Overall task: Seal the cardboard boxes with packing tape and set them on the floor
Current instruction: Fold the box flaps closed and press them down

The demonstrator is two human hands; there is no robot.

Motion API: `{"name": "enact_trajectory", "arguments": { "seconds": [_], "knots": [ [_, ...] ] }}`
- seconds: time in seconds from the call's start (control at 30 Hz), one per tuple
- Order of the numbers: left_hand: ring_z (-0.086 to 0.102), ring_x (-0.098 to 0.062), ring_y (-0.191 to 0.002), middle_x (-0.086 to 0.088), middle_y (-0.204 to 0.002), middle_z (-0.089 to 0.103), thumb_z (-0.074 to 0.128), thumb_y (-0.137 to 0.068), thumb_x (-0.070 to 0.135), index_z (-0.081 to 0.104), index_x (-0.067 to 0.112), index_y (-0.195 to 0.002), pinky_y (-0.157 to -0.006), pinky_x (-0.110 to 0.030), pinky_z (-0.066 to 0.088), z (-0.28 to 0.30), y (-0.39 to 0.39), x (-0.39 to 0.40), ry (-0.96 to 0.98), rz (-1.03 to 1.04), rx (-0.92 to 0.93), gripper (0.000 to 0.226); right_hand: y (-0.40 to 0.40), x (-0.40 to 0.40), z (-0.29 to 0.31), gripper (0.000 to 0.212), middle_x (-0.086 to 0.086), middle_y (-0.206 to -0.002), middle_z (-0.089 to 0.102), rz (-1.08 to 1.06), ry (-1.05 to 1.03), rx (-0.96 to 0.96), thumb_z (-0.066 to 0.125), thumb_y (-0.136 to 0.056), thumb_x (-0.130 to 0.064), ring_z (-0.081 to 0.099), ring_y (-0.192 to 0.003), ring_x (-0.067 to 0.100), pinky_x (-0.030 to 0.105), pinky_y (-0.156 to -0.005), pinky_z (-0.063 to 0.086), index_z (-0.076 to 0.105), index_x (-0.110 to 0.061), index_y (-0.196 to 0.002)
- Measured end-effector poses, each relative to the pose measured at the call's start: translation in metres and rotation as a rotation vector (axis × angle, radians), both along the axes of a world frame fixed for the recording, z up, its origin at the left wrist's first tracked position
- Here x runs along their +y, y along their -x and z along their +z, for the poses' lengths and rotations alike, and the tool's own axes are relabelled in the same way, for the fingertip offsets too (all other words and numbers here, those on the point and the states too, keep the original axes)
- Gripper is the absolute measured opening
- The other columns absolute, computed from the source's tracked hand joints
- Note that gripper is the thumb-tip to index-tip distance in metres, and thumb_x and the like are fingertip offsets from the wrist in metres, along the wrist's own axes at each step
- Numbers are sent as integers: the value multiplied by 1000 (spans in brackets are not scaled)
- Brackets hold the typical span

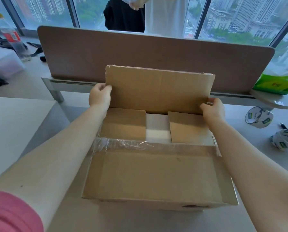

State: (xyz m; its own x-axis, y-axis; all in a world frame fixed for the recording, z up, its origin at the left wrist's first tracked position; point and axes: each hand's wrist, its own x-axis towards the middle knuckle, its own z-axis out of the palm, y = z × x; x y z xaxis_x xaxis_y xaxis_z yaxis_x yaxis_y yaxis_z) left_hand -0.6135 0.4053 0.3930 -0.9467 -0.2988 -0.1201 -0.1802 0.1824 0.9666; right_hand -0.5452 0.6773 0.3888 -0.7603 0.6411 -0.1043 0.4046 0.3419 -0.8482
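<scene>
A brown cardboard box (pixel 150 173) stands on the table in front of me, top open. Its two short inner flaps are folded down, with a gap between them. The far long flap (pixel 158 87) stands upright. My left hand (pixel 99 97) grips that flap's left edge and my right hand (pixel 213 109) grips its right edge. The near long flap hangs toward me, with crumpled clear tape along its fold. Two rolls of printed packing tape (pixel 258 117) (pixel 284 139) lie on the table to the right of the box.
A brown desk divider (pixel 93 52) runs behind the box. A green tissue pack (pixel 277 84) sits at the far right. A plastic bottle (pixel 12 36) stands far left. A person (pixel 124 15) stands beyond the divider by the windows.
</scene>
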Motion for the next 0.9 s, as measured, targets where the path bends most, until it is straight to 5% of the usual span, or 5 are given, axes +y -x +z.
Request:
{"name": "enact_trajectory", "arguments": {
  "seconds": [0.23, 0.33, 0.43, 0.53, 0.9],
  "knots": [
    [52, -22, -107, -5, -116, 55, 29, -90, 64, 51, 12, -130, -95, -30, 39, 9, -37, -9, -89, 0, -1, 70, -34, -12, 21, 45, -3, -103, 49, 9, 193, 253, 50, -91, -42, 47, -98, 13, 26, -86, 37, 45, -10, -123],
    [52, -22, -108, -5, -115, 55, 36, -89, 63, 57, 12, -122, -98, -31, 37, 9, -54, -11, -94, 9, -35, 64, -51, -12, 20, 48, 7, -92, 58, -5, 218, 216, 45, -92, -43, 46, -84, 13, 38, -95, 42, 52, 3, -105],
    [53, -29, -114, -12, -115, 59, 53, -90, 37, 65, 7, -104, -92, -31, 42, 6, -69, -12, 67, 20, -52, 36, -69, -10, 17, 32, 18, -87, 59, 24, 88, 132, 52, -91, -24, 47, -84, 24, 34, -76, 44, 59, 6, -89],
    [52, -24, -99, -8, -104, 58, 56, -87, 14, 63, 11, -104, -68, -24, 43, -3, -86, -12, 255, -56, -40, 19, -83, -5, 7, 25, 8, -100, 56, 111, 24, 30, 55, -88, -14, 54, -86, 22, 29, -70, 45, 58, -3, -110],
    [52, -33, -117, -10, -120, 64, 61, -82, 9, 70, 18, -97, -98, -37, 45, -18, -90, -11, 776, -188, -110, 20, -89, -1, -18, 29, 13, -124, 55, 231, -237, -176, 58, -82, -8, 56, -91, 28, 29, -80, 42, 59, -10, -111]
  ]
}}
